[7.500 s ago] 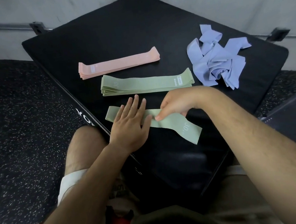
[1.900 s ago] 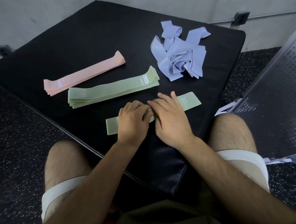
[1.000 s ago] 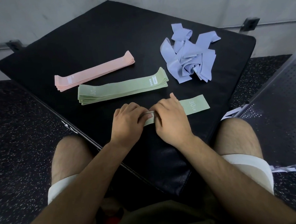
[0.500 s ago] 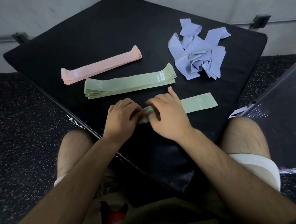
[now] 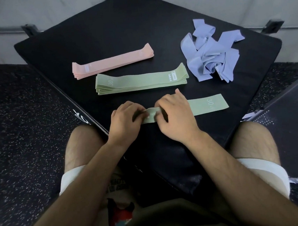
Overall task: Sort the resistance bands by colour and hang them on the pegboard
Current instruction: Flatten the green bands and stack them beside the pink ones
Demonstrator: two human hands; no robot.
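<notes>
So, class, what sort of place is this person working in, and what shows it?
Probably a gym: speckled rubber floor, a black padded box, and a pink stack, green stack and purple heap of resistance bands.

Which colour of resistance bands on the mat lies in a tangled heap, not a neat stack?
The lavender bands, far right: crumpled and twisted together, whereas the pink stack and green stack lie flat and aligned.

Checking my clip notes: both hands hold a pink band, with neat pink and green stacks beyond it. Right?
No. The head view shows the band in the left hand and right hand is green, not pink; the pink stack and green stack do lie beyond it.
</notes>
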